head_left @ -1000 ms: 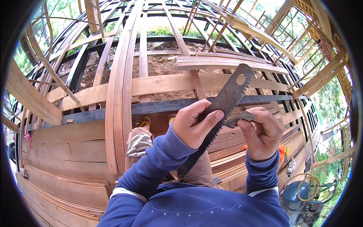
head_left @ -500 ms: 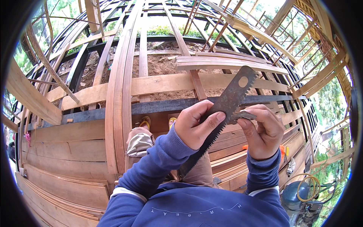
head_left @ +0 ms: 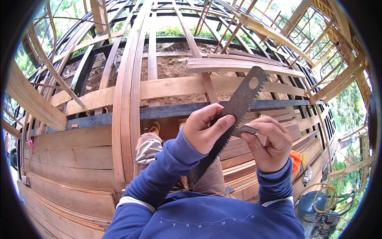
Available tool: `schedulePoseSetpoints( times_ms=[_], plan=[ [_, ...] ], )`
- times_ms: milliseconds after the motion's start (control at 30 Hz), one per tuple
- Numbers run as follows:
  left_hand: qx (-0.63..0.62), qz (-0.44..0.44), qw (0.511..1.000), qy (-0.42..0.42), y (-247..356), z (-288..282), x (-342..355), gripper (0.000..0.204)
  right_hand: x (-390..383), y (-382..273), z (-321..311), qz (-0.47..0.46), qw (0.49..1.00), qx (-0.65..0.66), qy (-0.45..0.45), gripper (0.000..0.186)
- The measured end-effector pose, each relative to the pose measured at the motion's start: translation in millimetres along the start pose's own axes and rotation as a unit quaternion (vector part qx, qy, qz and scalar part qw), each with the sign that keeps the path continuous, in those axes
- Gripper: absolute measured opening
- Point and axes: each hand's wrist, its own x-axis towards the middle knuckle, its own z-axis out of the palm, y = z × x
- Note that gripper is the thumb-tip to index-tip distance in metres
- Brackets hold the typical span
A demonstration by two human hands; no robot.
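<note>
A dark, worn saw blade (head_left: 242,97) with large teeth along its right edge slants across my lap, an oval hole near its upper end. My left hand (head_left: 209,128) is closed round the middle of the blade, thumb on its face. Between the thumb and fingers of my right hand (head_left: 270,143) is a small flat metal file (head_left: 246,130), its tip at the teeth just beside my left thumb. The blade's lower end rests between my thighs, partly hidden by my left sleeve.
Long planks (head_left: 128,99) run away in front of me over a dark metal beam (head_left: 167,111) and open framing above bare soil. Stacked boards (head_left: 71,201) lie at the left. An orange cloth (head_left: 295,161) and a compressor tank (head_left: 312,205) are at the right.
My right hand and the file have moved a little left and down along the teeth. The saw blade has shifted slightly left; my left hand keeps its grip.
</note>
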Motion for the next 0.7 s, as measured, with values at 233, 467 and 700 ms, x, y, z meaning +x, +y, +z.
schedulePoseSetpoints(
  times_ms=[233, 467, 700],
  plan=[
    [0.067, -0.012, 0.997, -0.020, 6.1, 1.0, -2.5, 0.017, -1.6, 3.1, -2.0, -0.015, 1.000, -0.019, 0.000, 0.020],
    [0.132, 0.078, 0.980, -0.130, 1.2, -14.7, -5.9, 0.032, -5.3, 3.6, -2.1, -0.028, 0.999, -0.028, 0.010, 0.021],
    [0.163, 0.031, 0.968, -0.186, 15.2, -18.3, -0.3, 0.035, -6.5, 4.1, -0.2, -0.010, 0.999, -0.045, 0.018, 0.019]
  ],
)
